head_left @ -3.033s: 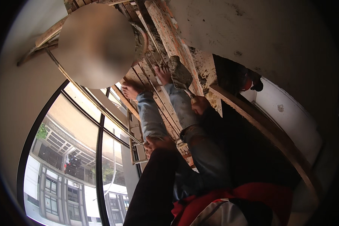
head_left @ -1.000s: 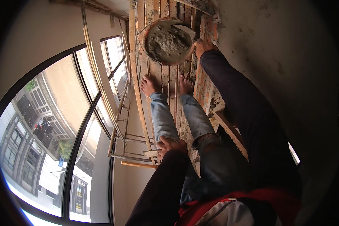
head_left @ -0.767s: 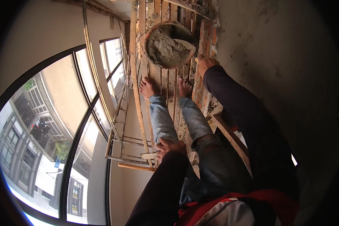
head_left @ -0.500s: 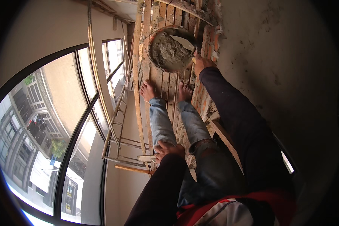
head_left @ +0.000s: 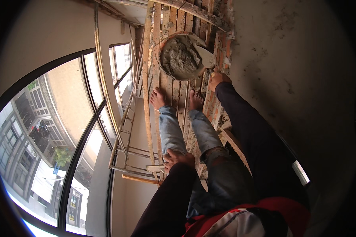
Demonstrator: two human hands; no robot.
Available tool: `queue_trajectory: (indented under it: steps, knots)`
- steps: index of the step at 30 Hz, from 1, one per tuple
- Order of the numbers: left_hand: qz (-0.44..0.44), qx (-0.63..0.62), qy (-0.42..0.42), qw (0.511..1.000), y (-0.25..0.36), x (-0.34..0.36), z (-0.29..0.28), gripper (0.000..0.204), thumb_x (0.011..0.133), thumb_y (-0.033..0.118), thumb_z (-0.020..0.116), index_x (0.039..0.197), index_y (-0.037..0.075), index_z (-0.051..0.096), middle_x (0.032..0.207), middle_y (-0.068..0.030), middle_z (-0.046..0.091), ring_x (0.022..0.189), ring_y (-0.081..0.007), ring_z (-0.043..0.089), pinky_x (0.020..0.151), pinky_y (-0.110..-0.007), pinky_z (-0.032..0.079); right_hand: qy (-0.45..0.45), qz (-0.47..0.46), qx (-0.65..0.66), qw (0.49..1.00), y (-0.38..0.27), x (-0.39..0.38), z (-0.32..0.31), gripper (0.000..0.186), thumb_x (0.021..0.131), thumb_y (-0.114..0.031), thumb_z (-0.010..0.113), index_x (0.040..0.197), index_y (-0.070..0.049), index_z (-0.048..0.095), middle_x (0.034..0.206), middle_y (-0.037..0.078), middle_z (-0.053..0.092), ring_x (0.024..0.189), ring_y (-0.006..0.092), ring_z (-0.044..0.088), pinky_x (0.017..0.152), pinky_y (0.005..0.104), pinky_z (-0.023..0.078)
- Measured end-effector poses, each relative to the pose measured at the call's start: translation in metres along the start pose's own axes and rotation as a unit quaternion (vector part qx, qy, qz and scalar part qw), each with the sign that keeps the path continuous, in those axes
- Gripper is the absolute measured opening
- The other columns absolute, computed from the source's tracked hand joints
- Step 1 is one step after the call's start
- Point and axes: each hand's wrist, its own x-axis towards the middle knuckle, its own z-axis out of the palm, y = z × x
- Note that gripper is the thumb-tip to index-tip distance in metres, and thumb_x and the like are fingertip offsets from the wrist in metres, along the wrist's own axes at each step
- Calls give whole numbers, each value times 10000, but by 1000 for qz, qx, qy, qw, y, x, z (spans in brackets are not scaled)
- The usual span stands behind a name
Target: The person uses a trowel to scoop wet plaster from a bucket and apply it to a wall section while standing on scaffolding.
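My right hand (head_left: pixel 218 80) is closed round the handle of a trowel (head_left: pixel 205 57). Its pale flat blade reaches over the right rim of a round mortar tub (head_left: pixel 162 66), whose wall is crusted. Wet grey mortar (head_left: pixel 180 56) is heaped inside, left of the blade. My left hand (head_left: pixel 178 159) rests on my bent left leg near the knee, fingers curled over the jeans. Close beside those fingers a small pale board (head_left: pixel 155 168) juts out; whether they touch it is hard to tell.
My bare feet (head_left: pixel 157 98) stand on spattered wooden slats (head_left: pixel 178 93). Exposed brickwork (head_left: pixel 226 43) and a grey plastered wall (head_left: pixel 281 71) run along the right. Left are a scaffold frame (head_left: pixel 126 136) and large dark-framed windows (head_left: pixel 77 158). A beam (head_left: pixel 197 12) crosses beyond the tub.
My right hand has moved right and slightly nearer to me with the trowel. The blade has shifted from inside the tub to its right rim. My left hand has stayed on the leg.
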Motion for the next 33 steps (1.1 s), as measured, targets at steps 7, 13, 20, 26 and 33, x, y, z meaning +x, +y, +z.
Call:
queue_trajectory:
  steps: [7,13,20,26,33]
  knots:
    - [12,-9,24,1000,-1,3,2,907,698,417,660,1464,74,316,1445,-216,389,1247,-392,509,1048,-471,363,7,-91,166,982,9,13,72,318,931,-297,615,1080,-18,582,1053,201,610,893,318,631,753,459,521]
    - [12,22,28,999,4,3,6,886,699,431,664,1448,82,344,1415,-206,421,1230,-374,522,1022,-469,380,133,-142,149,970,61,-31,69,189,916,-215,565,961,-35,529,811,179,595,731,342,610,675,504,469]
    - [17,52,48,997,5,5,12,809,722,394,659,1413,82,378,1371,-183,455,1218,-361,527,1014,-465,392,64,18,131,989,19,-11,44,354,882,-252,621,1159,-34,587,1111,154,675,996,339,667,859,454,538]
    - [24,63,85,994,9,14,23,706,779,352,627,1385,74,396,1322,-175,487,1198,-350,534,1006,-458,400,-35,-114,279,953,-22,39,82,382,848,-280,685,1134,-30,641,1091,162,684,1009,332,660,879,394,535]
    - [56,29,163,985,26,57,44,587,845,303,589,1353,66,417,1264,-167,524,1174,-337,543,996,-451,409,17,-123,428,895,15,10,167,332,894,-320,652,999,-5,662,890,145,686,848,275,656,776,389,528]
